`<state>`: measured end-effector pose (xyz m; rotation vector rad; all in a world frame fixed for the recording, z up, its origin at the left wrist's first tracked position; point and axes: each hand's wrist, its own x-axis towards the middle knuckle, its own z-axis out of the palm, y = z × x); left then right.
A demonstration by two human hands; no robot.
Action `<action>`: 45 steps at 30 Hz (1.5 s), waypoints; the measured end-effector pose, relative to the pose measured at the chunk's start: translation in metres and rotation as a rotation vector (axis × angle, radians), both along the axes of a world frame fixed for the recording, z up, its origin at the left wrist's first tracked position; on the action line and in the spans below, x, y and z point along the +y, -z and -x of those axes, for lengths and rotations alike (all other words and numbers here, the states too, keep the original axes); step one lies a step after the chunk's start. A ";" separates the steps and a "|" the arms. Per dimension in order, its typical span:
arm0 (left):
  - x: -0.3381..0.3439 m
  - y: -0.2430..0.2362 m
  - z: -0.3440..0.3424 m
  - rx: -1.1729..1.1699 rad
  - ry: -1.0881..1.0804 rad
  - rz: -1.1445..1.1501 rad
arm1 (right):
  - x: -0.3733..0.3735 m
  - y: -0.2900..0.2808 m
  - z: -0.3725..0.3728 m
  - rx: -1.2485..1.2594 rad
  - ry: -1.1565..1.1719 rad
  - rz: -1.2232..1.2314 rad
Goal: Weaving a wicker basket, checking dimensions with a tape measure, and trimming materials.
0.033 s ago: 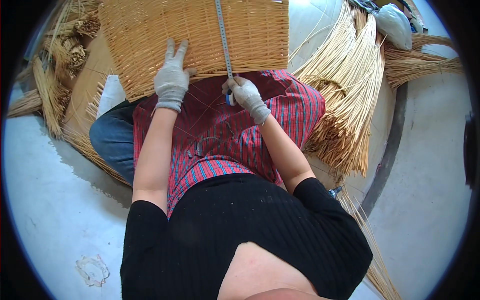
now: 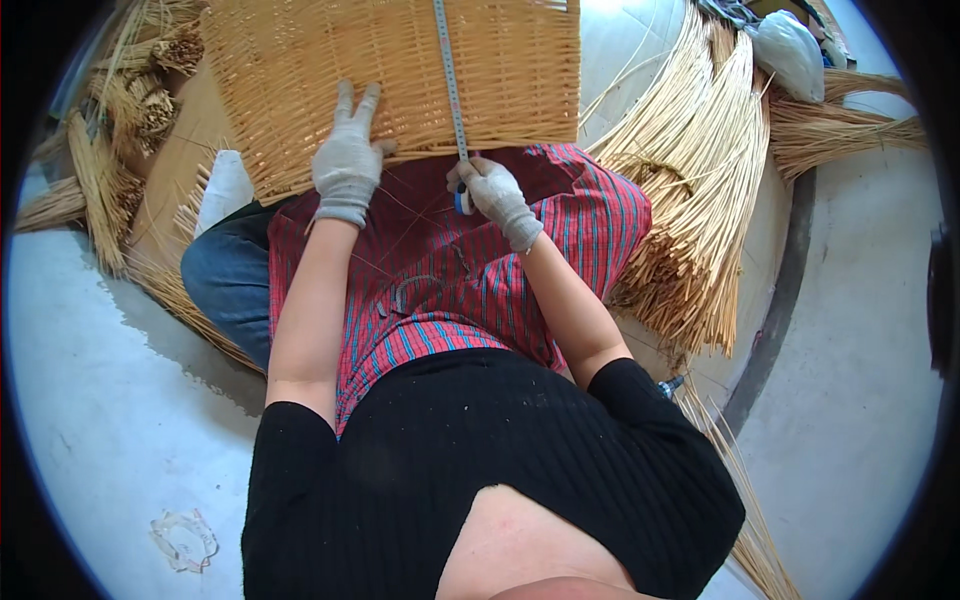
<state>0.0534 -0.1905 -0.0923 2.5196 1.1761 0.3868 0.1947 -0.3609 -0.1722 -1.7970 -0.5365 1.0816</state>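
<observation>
At panel (image 2: 525, 75) edge: left hand (image 2: 347, 160) on weave, two fingers spread; right hand's (image 2: 492, 193) fingers curled round tape (image 2: 462, 201) (blade (image 2: 451, 88) across panel).

Head-mounted, the left of two fisheye cameras is looking steeply down past the black top (image 2: 450, 440) to the left hand (image 2: 347, 165) and right hand (image 2: 496, 194) at close range, its upper edge cropping the wickerwork (image 2: 330, 55), its sides showing floor (image 2: 865, 290).
</observation>
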 end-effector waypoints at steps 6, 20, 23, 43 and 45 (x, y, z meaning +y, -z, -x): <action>-0.015 0.002 0.012 0.066 0.016 0.014 | -0.014 0.011 0.009 -0.165 -0.066 -0.029; -0.027 0.050 0.046 -0.841 -0.034 0.928 | -0.016 -0.005 0.045 -0.027 -0.183 -0.004; -0.048 0.076 0.070 -0.872 -0.260 1.007 | -0.011 -0.019 0.050 0.074 -0.204 0.001; -0.067 0.150 0.082 -0.597 -0.192 1.079 | 0.011 0.025 0.067 0.013 -0.001 -0.049; -0.068 0.150 0.083 -0.641 -0.219 1.163 | 0.011 0.026 0.071 0.029 0.005 -0.052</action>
